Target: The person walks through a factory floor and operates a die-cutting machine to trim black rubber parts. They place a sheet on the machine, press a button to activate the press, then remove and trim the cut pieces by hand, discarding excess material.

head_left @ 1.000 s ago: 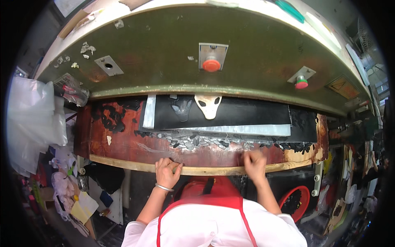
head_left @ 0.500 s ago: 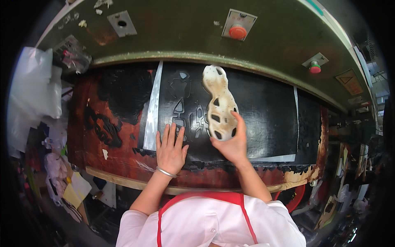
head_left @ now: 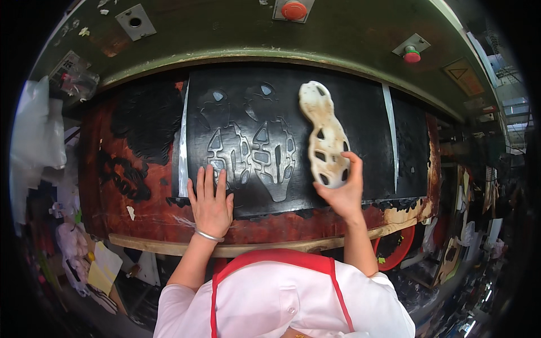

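Your right hand (head_left: 342,194) holds the near end of a cream sole-shaped cutter (head_left: 324,135). Your fingers curl around its bottom edge, and your thumb is tucked under it. The cutter is long and pale, with dark holes in it. It lies on the black rubber sheet (head_left: 360,112), and its far end points to about 12 o'clock from your hand.

Your left hand (head_left: 211,201) lies flat on the same black sheet, at about 9 o'clock from your right hand. Its fingers are spread a little and hold nothing. They just press down. A thin silver bracelet (head_left: 208,235) sits on that wrist.

Between your two hands, a bit farther from you, are two shoe-sole shapes (head_left: 252,155) already cut into the sheet. They lie side by side. The cutter is just beside them, at their 3 o'clock.

The sheet rests on a worn red board (head_left: 107,191) with black scraps on it. At 12 o'clock the big green machine top (head_left: 225,34) hangs over the sheet. It has a red button (head_left: 293,9) and a smaller red and green button (head_left: 412,54). You wear a white shirt and a red apron (head_left: 265,265).
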A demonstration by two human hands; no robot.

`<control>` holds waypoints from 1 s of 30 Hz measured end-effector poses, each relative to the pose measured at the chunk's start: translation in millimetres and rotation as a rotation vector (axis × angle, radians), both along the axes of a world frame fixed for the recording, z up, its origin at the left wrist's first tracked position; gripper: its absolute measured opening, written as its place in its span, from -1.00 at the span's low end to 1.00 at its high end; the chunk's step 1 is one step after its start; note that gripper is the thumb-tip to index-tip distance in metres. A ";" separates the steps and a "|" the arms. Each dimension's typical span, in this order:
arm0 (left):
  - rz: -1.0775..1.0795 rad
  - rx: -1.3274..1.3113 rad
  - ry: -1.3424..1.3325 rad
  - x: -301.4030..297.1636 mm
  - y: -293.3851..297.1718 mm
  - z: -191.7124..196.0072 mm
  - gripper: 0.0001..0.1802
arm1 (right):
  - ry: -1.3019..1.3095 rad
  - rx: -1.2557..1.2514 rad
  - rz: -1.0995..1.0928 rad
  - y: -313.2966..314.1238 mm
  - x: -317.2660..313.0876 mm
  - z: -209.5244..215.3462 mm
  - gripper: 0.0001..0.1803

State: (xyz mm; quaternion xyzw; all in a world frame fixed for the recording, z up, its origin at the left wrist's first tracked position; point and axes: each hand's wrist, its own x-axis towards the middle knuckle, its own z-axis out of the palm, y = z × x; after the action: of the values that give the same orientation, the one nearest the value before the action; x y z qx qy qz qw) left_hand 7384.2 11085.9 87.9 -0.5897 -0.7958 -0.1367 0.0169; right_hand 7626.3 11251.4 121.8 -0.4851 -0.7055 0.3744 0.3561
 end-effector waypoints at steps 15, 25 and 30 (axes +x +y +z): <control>0.037 0.354 -0.161 -51.1 94.5 0.3 -0.57 | 0.251 0.267 -0.347 189.8 -18.8 20.9 -0.19; 0.105 0.256 -0.256 -42.9 153.2 -22.7 -0.72 | -0.004 0.683 -0.567 299.0 -22.9 45.7 -0.02; 0.018 0.296 -0.254 -52.1 168.6 -13.4 -0.85 | -0.035 0.666 -0.511 289.9 -12.3 43.8 -0.05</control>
State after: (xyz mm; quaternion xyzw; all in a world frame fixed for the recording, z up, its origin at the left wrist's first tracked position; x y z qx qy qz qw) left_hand 7332.1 11254.5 74.5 -0.5517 -0.7680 -0.3254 0.0042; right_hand 7613.9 11541.3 165.6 -0.5090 -0.6510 0.0170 0.5628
